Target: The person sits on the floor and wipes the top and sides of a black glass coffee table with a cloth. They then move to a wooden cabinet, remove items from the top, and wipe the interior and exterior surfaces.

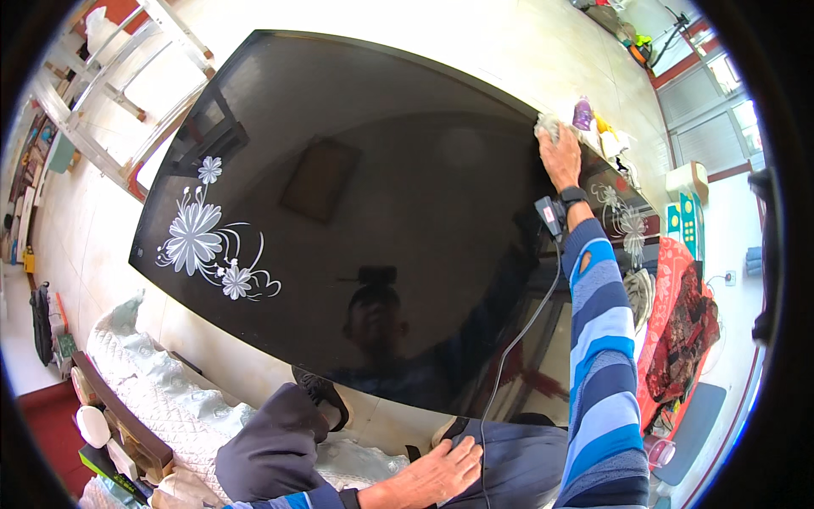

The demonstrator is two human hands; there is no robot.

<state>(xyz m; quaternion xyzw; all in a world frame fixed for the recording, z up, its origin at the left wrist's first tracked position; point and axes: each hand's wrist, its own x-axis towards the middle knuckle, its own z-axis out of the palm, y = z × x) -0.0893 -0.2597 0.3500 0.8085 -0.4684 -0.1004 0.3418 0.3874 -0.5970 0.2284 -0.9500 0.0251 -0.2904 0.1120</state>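
Observation:
Before me stands a glossy black table [407, 191] with a white flower pattern [194, 238] on its left part. My right hand [561, 159] reaches to the table's far right edge, its fingers on a crumpled whitish cloth or tissue [547, 126] pressed against that edge. A dark band with a small grey device [549, 215] is on the right wrist, and a grey cable [518, 337] runs from it towards me. Palm down, my left hand [439, 474] rests on my trousered leg [509, 455], holding nothing, near the cable.
Beyond my right hand are a purple bottle [582, 113] and a yellow item [604, 124]. A red patterned cloth [664, 280] lies to the right. A metal-framed piece of furniture [108, 153] stands at the far left, and a quilted seat cover [152, 375] lies near left.

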